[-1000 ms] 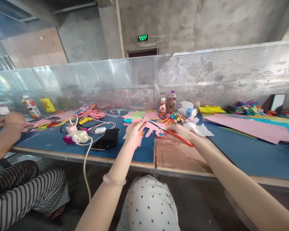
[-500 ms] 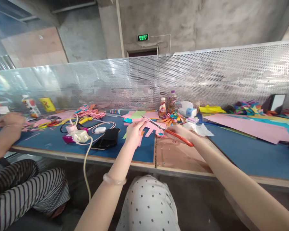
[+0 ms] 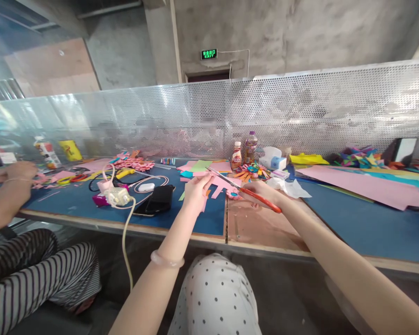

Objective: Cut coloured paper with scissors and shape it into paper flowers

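Over the blue mat, my left hand (image 3: 196, 193) is closed, its fingertips pinching a piece of pink paper (image 3: 203, 205) that hangs partly below the hand. My right hand (image 3: 259, 190) grips scissors (image 3: 267, 204) with orange-red handles. The scissors' blades point left and reach close to my left fingertips; whether they touch the paper I cannot make out. Pink paper strips (image 3: 218, 190) lie beneath the blades. A small pink paper flower with a blue centre (image 3: 233, 194) rests just below the scissors.
A black phone (image 3: 159, 199), a white earphone case (image 3: 146, 187) and a power strip with cables (image 3: 118, 197) lie to the left. Two bottles (image 3: 250, 148) and a tissue pack (image 3: 278, 162) stand behind. Large pink sheets (image 3: 366, 186) spread at right. A co-worker's hands (image 3: 19, 177) are far left.
Both hands keep nearly the same pose, with the paper and the scissors still held. The whole view has shifted very slightly.
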A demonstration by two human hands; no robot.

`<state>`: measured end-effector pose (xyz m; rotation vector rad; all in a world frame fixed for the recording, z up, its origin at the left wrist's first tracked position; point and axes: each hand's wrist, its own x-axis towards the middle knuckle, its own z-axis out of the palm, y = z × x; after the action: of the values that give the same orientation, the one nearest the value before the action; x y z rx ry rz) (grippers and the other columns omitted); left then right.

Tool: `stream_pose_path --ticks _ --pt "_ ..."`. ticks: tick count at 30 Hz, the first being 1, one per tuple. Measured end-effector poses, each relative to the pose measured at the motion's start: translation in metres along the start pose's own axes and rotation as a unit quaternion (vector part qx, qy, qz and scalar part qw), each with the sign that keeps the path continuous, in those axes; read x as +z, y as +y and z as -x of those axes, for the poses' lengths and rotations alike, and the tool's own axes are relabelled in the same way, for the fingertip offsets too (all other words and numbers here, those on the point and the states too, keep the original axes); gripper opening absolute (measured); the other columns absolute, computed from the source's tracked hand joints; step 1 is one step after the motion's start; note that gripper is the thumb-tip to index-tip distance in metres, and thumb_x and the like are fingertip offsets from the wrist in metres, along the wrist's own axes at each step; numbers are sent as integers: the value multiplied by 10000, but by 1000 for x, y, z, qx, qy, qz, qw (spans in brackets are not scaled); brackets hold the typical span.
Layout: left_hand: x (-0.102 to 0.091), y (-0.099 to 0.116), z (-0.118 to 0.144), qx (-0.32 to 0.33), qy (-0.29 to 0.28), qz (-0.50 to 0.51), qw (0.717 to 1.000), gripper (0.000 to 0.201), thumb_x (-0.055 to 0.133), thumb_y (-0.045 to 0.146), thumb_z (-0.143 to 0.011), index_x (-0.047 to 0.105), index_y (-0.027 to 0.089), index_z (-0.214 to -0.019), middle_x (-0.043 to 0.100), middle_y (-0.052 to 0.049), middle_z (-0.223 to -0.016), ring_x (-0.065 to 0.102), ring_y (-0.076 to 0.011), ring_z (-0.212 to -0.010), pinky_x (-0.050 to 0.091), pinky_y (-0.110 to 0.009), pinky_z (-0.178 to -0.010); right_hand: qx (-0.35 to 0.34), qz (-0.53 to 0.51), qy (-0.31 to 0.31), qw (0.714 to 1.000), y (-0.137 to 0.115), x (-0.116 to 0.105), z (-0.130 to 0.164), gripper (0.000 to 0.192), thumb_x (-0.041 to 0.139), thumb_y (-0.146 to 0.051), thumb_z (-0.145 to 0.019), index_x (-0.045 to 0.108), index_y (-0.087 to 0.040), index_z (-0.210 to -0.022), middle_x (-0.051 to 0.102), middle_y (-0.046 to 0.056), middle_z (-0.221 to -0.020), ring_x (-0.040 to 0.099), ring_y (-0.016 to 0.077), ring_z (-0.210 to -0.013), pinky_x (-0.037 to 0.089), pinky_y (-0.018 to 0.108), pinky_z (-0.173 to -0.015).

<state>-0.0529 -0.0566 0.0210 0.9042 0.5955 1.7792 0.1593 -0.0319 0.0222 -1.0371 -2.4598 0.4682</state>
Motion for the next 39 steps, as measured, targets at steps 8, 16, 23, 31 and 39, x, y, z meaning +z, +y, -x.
stream_pose_path --ticks 8,16,23,31,39 --pt "0 0 1 -8 0 -4 1000 52 690 68 -628 670 64 -676 709 -109 -781 653 -212 -907 454 -309 -949 12 -3 -2 1000 -6 -2 2 308 473 -447 -722 538 -160 -632 524 0 -587 501 138 -546 323 244 -488" --pt "1 0 1 -12 10 -3 1000 49 688 57 -629 667 74 -670 711 -105 -790 656 -204 -898 457 -302 -947 26 -3 -4 1000 -12 -4 2 268 448 -402 -688 537 -158 -623 524 3 -602 496 141 -570 334 247 -499" --pt "0 0 1 -11 3 -9 1000 62 700 66 -613 664 72 -663 709 -117 -784 639 -231 -949 445 -325 -959 27 -1 -8 1000 -11 -4 2 256 466 -387 -676 565 -152 -661 531 1 -607 480 135 -550 321 246 -488" --pt "0 -1 1 -11 8 -4 1000 66 699 62 -615 665 71 -671 710 -120 -797 640 -226 -949 448 -308 -950 15 -1 0 1000 -8 -2 0 227 450 -354 -710 524 -153 -634 502 -5 -604 451 127 -573 313 243 -519" --pt "0 0 2 -13 11 -3 1000 53 686 49 -628 660 80 -663 711 -117 -807 642 -217 -947 445 -305 -954 12 3 -2 1000 -9 -2 0 222 454 -350 -718 518 -156 -631 494 -10 -590 437 117 -551 299 242 -513"
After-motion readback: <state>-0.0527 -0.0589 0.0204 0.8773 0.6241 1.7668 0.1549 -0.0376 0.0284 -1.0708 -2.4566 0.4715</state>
